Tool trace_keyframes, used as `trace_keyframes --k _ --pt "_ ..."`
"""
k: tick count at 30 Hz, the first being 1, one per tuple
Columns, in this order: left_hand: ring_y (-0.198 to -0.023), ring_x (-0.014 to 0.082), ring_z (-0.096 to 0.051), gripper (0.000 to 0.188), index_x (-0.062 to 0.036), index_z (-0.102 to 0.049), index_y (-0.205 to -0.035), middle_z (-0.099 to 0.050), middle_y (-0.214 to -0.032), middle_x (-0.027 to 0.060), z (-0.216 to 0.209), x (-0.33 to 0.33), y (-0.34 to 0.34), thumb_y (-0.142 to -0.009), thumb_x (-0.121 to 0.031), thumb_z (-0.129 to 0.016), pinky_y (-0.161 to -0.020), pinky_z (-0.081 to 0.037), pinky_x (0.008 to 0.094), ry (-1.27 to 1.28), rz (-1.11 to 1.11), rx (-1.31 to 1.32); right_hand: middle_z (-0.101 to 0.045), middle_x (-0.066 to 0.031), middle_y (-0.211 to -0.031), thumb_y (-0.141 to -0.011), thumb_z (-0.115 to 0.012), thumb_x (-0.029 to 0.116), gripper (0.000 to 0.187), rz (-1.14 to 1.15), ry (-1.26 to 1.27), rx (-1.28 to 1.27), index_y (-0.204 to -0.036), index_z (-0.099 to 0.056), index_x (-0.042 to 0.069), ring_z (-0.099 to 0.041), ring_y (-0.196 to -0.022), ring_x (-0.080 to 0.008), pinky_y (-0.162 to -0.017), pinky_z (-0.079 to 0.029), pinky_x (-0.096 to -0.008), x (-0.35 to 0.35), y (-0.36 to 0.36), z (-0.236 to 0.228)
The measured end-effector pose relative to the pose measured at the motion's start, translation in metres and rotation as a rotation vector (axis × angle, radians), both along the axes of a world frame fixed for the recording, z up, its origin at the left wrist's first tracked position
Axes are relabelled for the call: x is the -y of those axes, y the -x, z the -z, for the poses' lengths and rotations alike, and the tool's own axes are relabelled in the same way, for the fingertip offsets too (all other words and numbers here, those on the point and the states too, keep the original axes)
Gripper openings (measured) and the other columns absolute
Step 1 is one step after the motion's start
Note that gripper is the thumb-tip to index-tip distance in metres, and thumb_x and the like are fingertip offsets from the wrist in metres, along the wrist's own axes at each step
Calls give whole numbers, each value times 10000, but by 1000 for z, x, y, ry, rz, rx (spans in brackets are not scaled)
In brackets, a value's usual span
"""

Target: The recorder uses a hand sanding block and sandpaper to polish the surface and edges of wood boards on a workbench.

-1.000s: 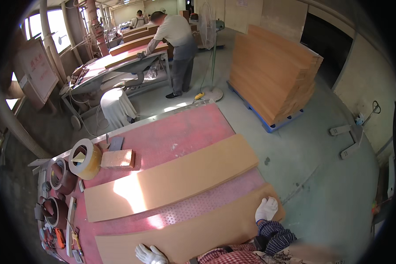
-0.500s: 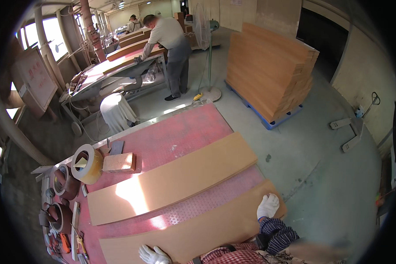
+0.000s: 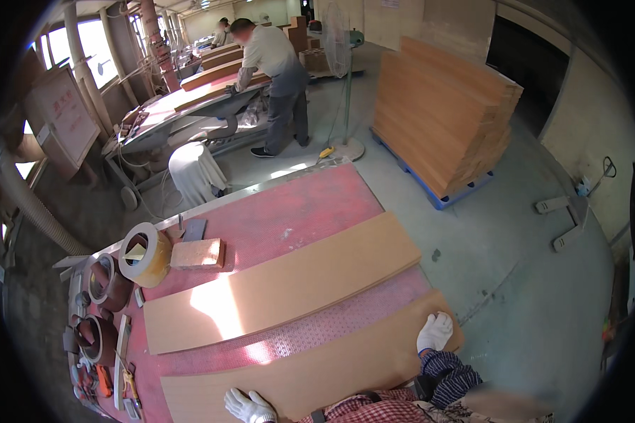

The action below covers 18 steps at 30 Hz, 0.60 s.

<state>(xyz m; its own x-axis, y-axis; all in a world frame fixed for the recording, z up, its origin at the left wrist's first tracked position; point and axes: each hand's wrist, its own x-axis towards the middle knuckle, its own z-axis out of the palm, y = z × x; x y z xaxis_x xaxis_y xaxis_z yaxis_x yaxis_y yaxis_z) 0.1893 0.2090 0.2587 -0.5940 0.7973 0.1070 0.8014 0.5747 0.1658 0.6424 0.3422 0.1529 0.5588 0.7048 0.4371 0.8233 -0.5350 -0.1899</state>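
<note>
In white gloves, both my hands rest on the near tan board [image 3: 331, 366], a long flat panel along the table's near side. My left hand [image 3: 249, 407] lies near its left end, fingers stretched out. My right hand [image 3: 435, 333] lies flat on its right end, fingers forward. A second tan board [image 3: 296, 282], apparently with another layer under it, lies just beyond, with a strip of dotted red surface between. Sunlight makes a bright patch on this farther board. Both boards sit on the red-topped table [image 3: 310, 201].
At the table's left are tape rolls [image 3: 145, 255], a brick [image 3: 198, 254], and hand tools including orange-handled ones [image 3: 104, 381]. Beyond, a co-worker [image 3: 275, 70] leans over another bench. Stacked boards [image 3: 441, 116] stand on a blue pallet [image 3: 444, 201], near a fan [image 3: 339, 49] and pallet jack [image 3: 568, 218].
The view has shifted slightly, so the scene sits a little farther right. My hands stay on the near board. The co-worker's legs have moved apart.
</note>
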Motion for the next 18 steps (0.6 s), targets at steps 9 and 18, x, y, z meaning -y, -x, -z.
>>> trace_keyframes --k 9,18 --pt "-1191 471 -497 509 96 -552 -1220 -554 -1246 331 6 3 -1 -931 -322 -529 -1066 -355 527 -34 15 -55 -583 -100 -1077 -949 -519 239 206 33 -10 -25 -1038 -553 56 -533 -1093 -298 -987 -413 -429 -4 4 -7" --pt "-1305 447 -414 592 56 -470 -1353 -470 -1376 288 57 15 8 -903 -314 -576 -1125 -295 532 -100 -56 -33 -577 -120 -1107 -956 -482 252 231 -42 -17 -66 -1060 -543 54 -522 -1094 -314 -965 -412 -438 -1 6 -14"
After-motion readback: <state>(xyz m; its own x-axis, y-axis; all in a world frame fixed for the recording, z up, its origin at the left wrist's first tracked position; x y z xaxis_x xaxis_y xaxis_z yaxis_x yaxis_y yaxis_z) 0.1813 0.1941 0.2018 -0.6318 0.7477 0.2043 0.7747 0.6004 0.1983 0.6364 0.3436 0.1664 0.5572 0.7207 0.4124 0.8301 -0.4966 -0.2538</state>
